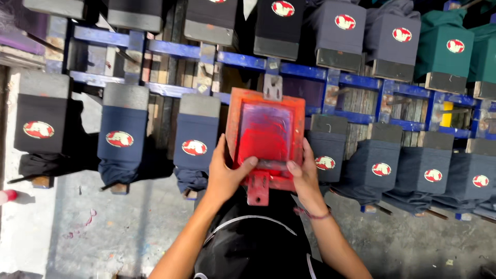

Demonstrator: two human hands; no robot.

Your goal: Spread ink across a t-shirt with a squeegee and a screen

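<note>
Both hands grip a red-framed printing screen (pixel 266 135) that lies flat at the middle of the view, over a board in the near row of a blue metal rack (pixel 305 71). The left hand (pixel 223 173) holds the frame's left side, fingers curled around the edge and the thumb stretched inward onto a squeegee (pixel 271 165) that runs across the lower part of the screen. The right hand (pixel 305 173) clasps the right side the same way, its thumb on the squeegee's other end; a thin band sits on that wrist. Red ink (pixel 261 144) covers the mesh inside the frame, thickest just above the squeegee. A grey hinge plate (pixel 272 87) joins the frame's far edge to the rack, and a red tab (pixel 258 188) sticks out from its near edge toward the person. To either side, dark shirts are pulled over boards in two rows, each bearing a red and white oval print: a black shirt (pixel 40 124) far left, a navy shirt (pixel 119 134) beside it, another navy shirt (pixel 196 142) just left of the left hand, and grey shirts (pixel 382 165) to the right. In the far row a green shirt (pixel 445 49) stands near the right end. Below lies a grey concrete floor (pixel 103 227) with a few red ink spots.
</note>
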